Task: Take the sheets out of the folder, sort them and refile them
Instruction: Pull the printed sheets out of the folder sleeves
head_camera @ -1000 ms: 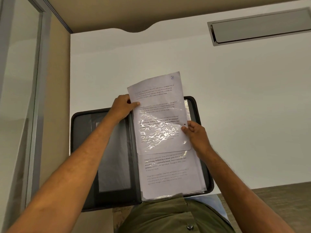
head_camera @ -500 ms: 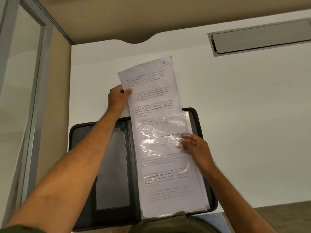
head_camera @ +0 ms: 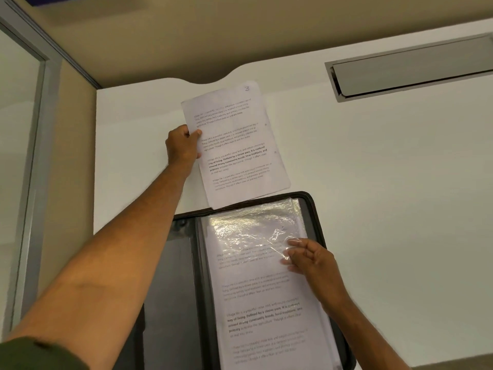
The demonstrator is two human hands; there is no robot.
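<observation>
A black zip folder [head_camera: 314, 214] lies open on the white desk, its right side filled with clear plastic sleeves [head_camera: 256, 236] over printed sheets. My left hand [head_camera: 182, 145] pinches the left edge of a printed sheet [head_camera: 237, 145] marked "3" at its top corner. That sheet is out of its sleeve and sits beyond the folder's far edge, its bottom just overlapping the rim. My right hand [head_camera: 309, 260] rests on the top sleeve, fingertips pressing the crinkled plastic near its right edge.
The white desk [head_camera: 386, 196] stretches far and right, with a grey cable hatch [head_camera: 410, 68] set into it at the back right. A beige partition [head_camera: 186, 36] runs along the rear. A glass panel with a metal frame [head_camera: 34, 156] stands at the left.
My left hand has drawn the sheet marked "3" up and fully out of the sleeve, away from me. My right hand stayed on the sleeve, holding it down.
</observation>
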